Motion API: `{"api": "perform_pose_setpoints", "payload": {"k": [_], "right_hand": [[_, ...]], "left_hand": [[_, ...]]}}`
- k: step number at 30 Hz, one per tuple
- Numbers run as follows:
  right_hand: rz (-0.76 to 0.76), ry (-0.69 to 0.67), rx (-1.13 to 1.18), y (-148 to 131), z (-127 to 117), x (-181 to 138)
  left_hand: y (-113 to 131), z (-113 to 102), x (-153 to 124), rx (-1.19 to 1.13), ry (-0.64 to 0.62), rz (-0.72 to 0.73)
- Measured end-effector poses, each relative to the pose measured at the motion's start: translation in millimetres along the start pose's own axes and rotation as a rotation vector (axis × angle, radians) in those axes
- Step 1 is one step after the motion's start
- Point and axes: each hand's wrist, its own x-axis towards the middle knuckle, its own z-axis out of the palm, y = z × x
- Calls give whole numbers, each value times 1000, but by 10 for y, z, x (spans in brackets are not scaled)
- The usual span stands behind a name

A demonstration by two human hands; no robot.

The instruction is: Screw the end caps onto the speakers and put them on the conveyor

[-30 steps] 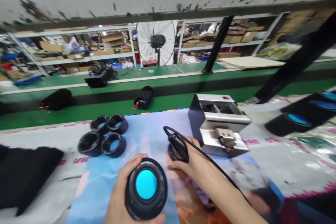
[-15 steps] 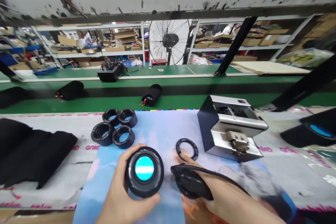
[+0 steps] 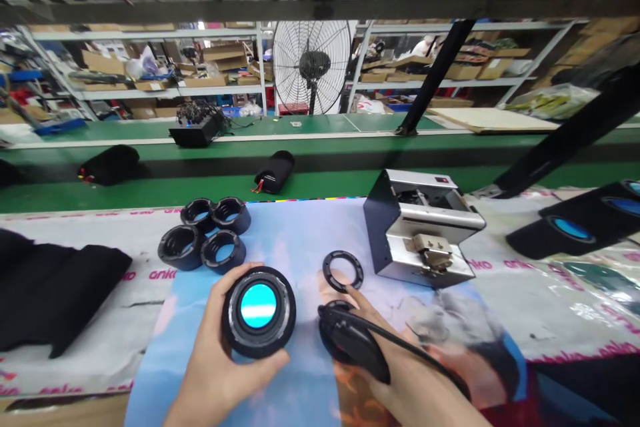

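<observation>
My left hand (image 3: pixel 213 363) grips a black cylindrical speaker body (image 3: pixel 259 311) whose round end shines cyan toward me. My right hand (image 3: pixel 400 383) holds a black corded tool (image 3: pixel 353 347), its cable running off to the lower right. A thin black ring (image 3: pixel 343 270) lies flat on the blue printed sheet (image 3: pixel 300 240), just beyond my right fingertips. Several black ring-shaped parts (image 3: pixel 205 240) sit clustered to the upper left of the speaker.
A silver metal machine (image 3: pixel 425 233) stands right of the ring. Black fabric sleeves (image 3: pixel 47 297) lie at the left. More dark speaker bodies with blue ends (image 3: pixel 570 230) rest at the right. A green conveyor (image 3: pixel 320 180) carries black pouches (image 3: pixel 274 172) behind; shelves and a fan (image 3: pixel 311 67) stand beyond.
My right hand drew back toward me with the corded tool, uncovering the thin black ring on the sheet. The speaker tipped more upright in my left hand.
</observation>
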Motion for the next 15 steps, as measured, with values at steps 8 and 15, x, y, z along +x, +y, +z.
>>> {"api": "perform_pose_setpoints", "payload": {"k": [8,15], "right_hand": [[127,62,20,-76,93,-104],[79,236,281,-266,-373,-167]], "left_hand": [[3,29,-21,-20,7,16],[-60,173,-42,-124,-67,22]]}}
